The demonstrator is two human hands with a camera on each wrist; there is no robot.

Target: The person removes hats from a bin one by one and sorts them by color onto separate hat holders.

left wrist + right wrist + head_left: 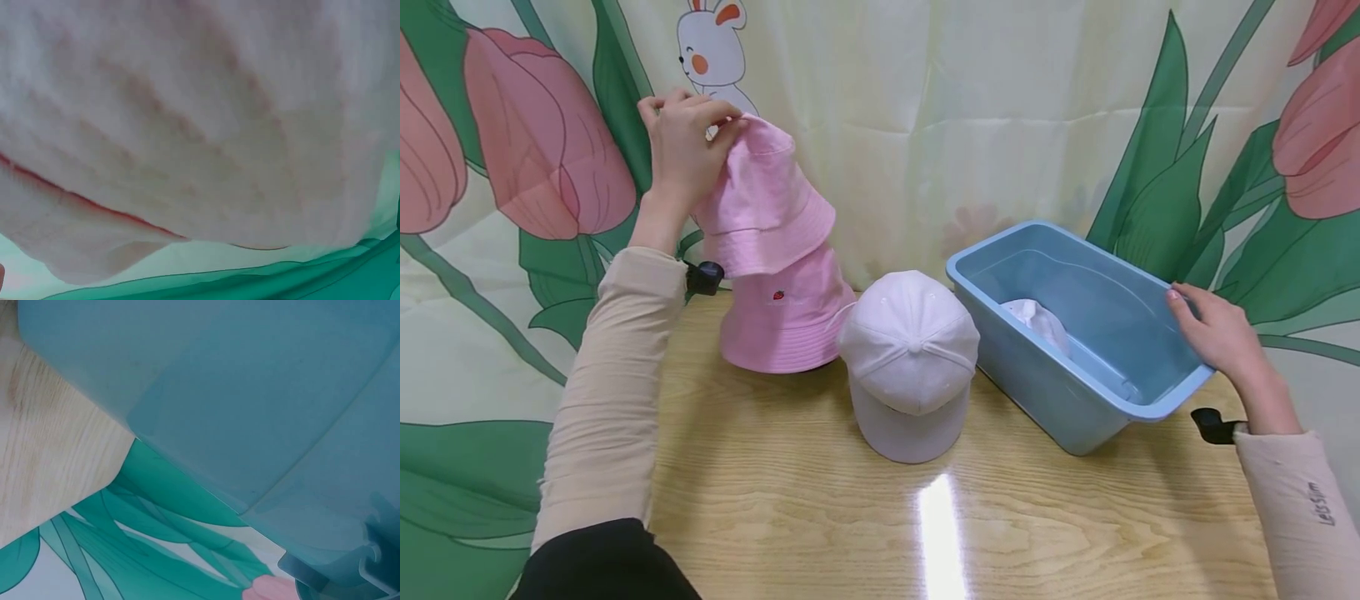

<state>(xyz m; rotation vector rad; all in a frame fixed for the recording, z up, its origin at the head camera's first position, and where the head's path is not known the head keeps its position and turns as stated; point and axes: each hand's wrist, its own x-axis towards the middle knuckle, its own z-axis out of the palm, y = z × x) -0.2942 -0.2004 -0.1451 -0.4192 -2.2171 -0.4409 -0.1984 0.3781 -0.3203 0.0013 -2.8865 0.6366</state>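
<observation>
My left hand pinches the crown of a pink bucket hat between thumb and fingers. That hat hangs just over a second pink bucket hat, which has a small strawberry on it; whether the two touch I cannot tell. Its pale fabric fills most of the left wrist view. On the right, my right hand grips the rim of a blue plastic bin, whose outer wall fills much of the right wrist view. A white hat, partly hidden by the near wall, lies inside the bin.
A white baseball cap sits between the pink hats and the bin, brim toward me. Everything stands on a wooden table. Behind it hangs a curtain printed with tulips and a rabbit.
</observation>
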